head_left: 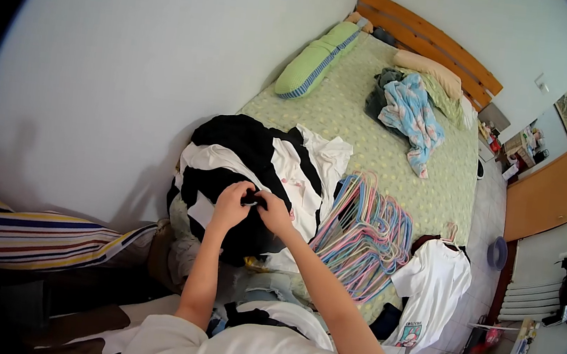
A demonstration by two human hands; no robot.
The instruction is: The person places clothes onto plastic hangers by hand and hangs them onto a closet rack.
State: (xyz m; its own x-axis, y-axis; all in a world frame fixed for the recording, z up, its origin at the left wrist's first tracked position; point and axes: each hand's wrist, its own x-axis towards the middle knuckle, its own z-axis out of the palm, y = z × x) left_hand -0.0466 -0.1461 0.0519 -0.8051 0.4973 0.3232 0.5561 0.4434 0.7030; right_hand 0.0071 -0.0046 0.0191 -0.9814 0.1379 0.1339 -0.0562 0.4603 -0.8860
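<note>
Both of my hands are close together over a pile of black and white clothes (pixel 236 133) on the bed's near left part. My left hand (pixel 231 202) has its fingers closed on a black garment (pixel 251 200). Just to its right, my right hand (pixel 273 212) pinches the same black cloth. To the right of the pile lies a large heap of pastel hangers (pixel 368 235). A white T-shirt (pixel 434 281) on a hanger lies beyond them, at the bed's right edge.
On the bed (pixel 345 124) lie a long green pillow (pixel 316 62), a crumpled blue garment (pixel 411 114) and a beige pillow (pixel 430 69). A striped cloth (pixel 59 239) lies at the left by the wall. A blue basin (pixel 497 253) stands on the floor at right.
</note>
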